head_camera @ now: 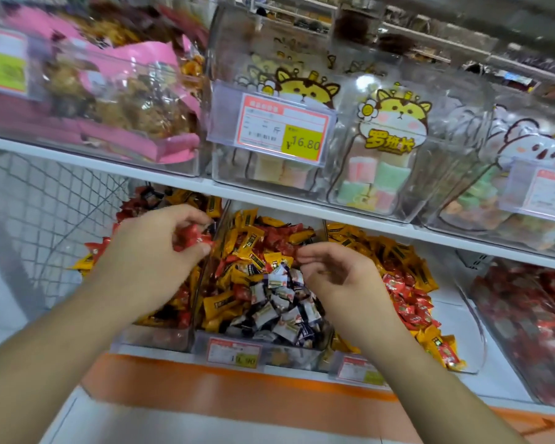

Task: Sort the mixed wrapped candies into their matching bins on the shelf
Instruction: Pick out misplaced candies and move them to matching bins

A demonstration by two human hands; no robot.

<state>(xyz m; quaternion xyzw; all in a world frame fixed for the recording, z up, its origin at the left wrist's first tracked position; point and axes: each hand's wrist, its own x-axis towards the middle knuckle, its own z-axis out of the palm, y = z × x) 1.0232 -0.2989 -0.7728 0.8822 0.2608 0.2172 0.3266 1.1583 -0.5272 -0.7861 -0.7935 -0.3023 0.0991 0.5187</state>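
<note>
Left grip: left hand pinches red candies between thumb and curled fingers; looks like two or three wrappers, blur makes the count uncertain.
Right grip: right hand holds nothing, fingers loosely curled, fingertips just above the pile.
Position: left hand sits over the divider between left bin and middle bin.
Key relation: held candies hang nearer the left bin, which shows red and yellow; right bin also holds red but lies beyond the right hand.
Long axis: held wrappers run roughly left-right.
Middle bin mix: yellow candies, red, and dark-and-white candies.
Counts: two hands, three mixed bins in the lower row, three candy kinds; pieces too many to count.
Next, judged: the red drops into whichever bin is red's own; the right hand is better placed for the next pick.
</note>
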